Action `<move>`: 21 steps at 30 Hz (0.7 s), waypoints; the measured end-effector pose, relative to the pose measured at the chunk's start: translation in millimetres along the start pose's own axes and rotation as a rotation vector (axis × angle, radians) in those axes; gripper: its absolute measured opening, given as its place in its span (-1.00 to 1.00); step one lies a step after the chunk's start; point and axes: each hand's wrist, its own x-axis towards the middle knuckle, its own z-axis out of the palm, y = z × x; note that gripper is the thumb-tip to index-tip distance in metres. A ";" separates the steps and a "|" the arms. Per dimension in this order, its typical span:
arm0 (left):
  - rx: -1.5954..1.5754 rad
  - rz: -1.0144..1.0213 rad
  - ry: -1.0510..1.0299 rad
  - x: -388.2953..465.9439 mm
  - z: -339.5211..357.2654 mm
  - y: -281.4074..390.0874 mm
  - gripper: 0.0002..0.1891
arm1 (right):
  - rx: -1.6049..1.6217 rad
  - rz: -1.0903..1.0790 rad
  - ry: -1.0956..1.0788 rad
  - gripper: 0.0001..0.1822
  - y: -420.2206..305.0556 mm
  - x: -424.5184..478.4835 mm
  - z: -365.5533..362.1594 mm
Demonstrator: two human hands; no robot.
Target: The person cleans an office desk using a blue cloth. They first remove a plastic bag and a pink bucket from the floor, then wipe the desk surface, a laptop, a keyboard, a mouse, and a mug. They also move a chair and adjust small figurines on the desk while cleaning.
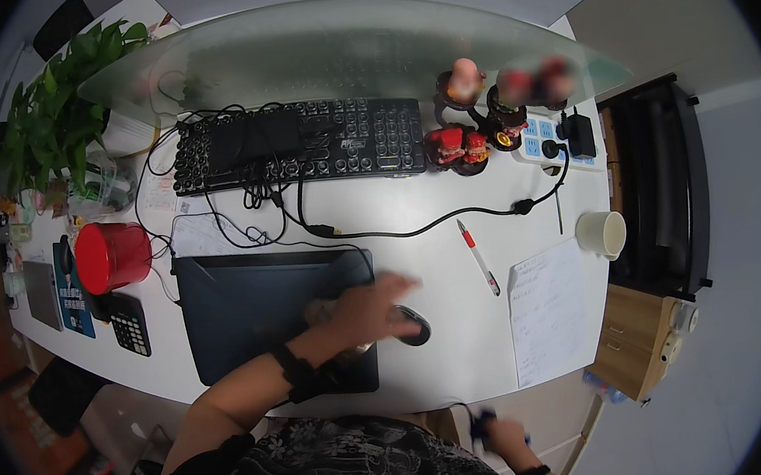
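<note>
My left hand [375, 312], blurred, reaches over the right side of a closed dark laptop [249, 298]. Its fingers are spread, and the thumb is by a black computer mouse [418, 330]; whether they touch I cannot tell. Below the desk's front edge, my right hand [508, 438] grips a dark blue object [484, 427] with a thin dark cable leading from it. Fingers and blur hide most of that object. Both wrists wear black bands.
Behind the laptop, tangled black cables cross a black keyboard [377, 128]. A red canister [114, 256] and calculator [130, 330] are at left. Rightward are a pen [477, 255], handwritten paper [548, 321], a cup [601, 235], figurines [461, 147] and a power strip [532, 147].
</note>
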 end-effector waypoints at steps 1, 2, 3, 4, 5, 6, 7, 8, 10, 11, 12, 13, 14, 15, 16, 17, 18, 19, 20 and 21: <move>-0.250 -0.141 0.073 8.2 -6.3 3.4 -0.49 | -0.062 0.051 -0.234 -0.65 30.5 -6.1 47.2; -0.240 -0.011 0.373 27.0 0.4 -28.1 -0.50 | 0.017 0.005 -0.362 -0.61 65.4 -15.3 84.6; -0.408 -0.139 0.546 37.4 -11.0 -33.8 -0.52 | 0.087 -0.064 -0.500 -0.58 69.2 -24.1 79.9; -0.593 -0.231 0.749 50.3 -22.4 -40.6 -0.54 | 0.166 -0.057 -0.496 -0.55 74.6 -21.7 69.2; -0.967 -0.573 0.782 58.6 -44.1 -19.7 -0.57 | 0.259 -0.049 -0.497 -0.52 53.4 -28.5 25.3; -1.155 -0.527 0.734 64.2 -56.0 -31.5 -0.61 | 0.430 -0.145 -0.355 -0.54 51.3 -26.3 1.1; -1.341 -0.475 0.679 65.7 -67.3 -51.4 -0.65 | 0.511 -0.105 -0.323 -0.54 45.5 -21.8 -26.0; -1.527 -0.422 0.596 71.6 -69.9 -60.8 -0.69 | 0.565 -0.140 -0.222 -0.54 27.9 -26.1 -65.1; -1.626 -0.405 0.616 72.1 -76.6 -58.4 -0.88 | 0.513 -0.148 -0.042 -0.54 -0.9 -29.9 -136.0; -1.673 -0.396 0.627 71.9 -80.4 -56.0 -0.91 | 0.394 -0.133 0.041 -0.54 -18.9 -39.9 -173.5; -1.667 -0.402 0.613 76.7 -83.1 -52.6 -0.93 | 0.411 -0.263 0.240 -0.54 -15.9 -40.5 -181.9; -1.702 -0.382 0.604 78.0 -84.3 -50.7 -0.93 | 0.495 -0.307 0.290 -0.55 -24.6 -50.7 -207.0; -1.743 -0.364 0.594 78.5 -83.9 -49.6 -0.93 | 0.540 -0.363 0.327 -0.56 -26.1 -54.9 -223.3; -1.785 -0.339 0.586 78.2 -84.6 -50.0 -0.93 | 0.582 -0.423 0.367 -0.56 -26.3 -56.5 -235.3; -1.850 -0.290 0.546 75.3 -84.1 -57.5 -0.93 | 0.571 -0.421 0.375 -0.57 -28.6 -57.4 -242.2; -1.871 -0.285 0.588 71.2 -82.0 -60.6 -0.93 | 0.560 -0.420 0.384 -0.57 -30.8 -57.7 -247.6; -1.898 -0.279 0.623 70.1 -79.5 -56.2 -0.93 | 0.548 -0.411 0.396 -0.58 -32.1 -58.3 -251.5; -1.925 -0.272 0.660 71.1 -78.0 -53.4 -0.92 | 0.565 -0.402 0.385 -0.57 -32.9 -57.0 -251.2; -1.947 -0.270 0.631 75.2 -76.7 -55.3 -0.92 | 0.583 -0.392 0.375 -0.57 -33.5 -54.6 -248.6; -1.966 -0.269 0.612 77.2 -76.5 -55.8 -0.91 | 0.598 -0.388 0.358 -0.57 -34.4 -51.4 -246.8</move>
